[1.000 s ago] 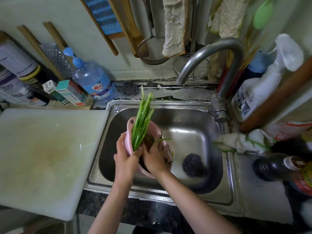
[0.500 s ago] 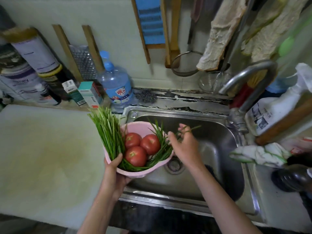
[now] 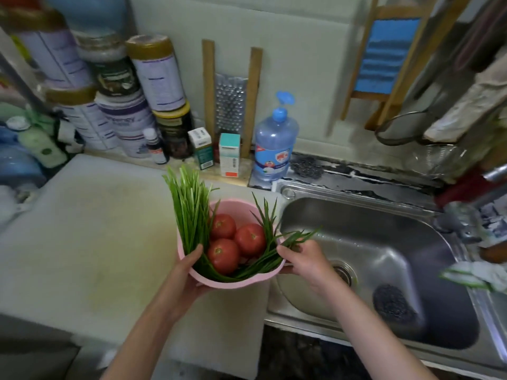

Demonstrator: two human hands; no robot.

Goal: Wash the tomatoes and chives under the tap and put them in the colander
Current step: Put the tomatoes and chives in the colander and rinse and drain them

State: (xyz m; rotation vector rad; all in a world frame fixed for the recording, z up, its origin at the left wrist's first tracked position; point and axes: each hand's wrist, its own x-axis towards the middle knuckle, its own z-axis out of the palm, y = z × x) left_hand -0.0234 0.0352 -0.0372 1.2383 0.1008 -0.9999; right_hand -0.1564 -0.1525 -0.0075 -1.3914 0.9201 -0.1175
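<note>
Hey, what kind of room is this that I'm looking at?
Most likely a home kitchen: a steel sink, a cutting board beside it, a grater leaning on the wall, and a colander of tomatoes and chives held at the sink's edge.

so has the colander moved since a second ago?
Yes: the colander went left, from inside the sink to over its left rim and the cutting board.

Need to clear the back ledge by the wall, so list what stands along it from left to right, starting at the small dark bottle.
Small dark bottle → green-and-white box → teal-and-white box → blue pump bottle → steel scourer.
</note>
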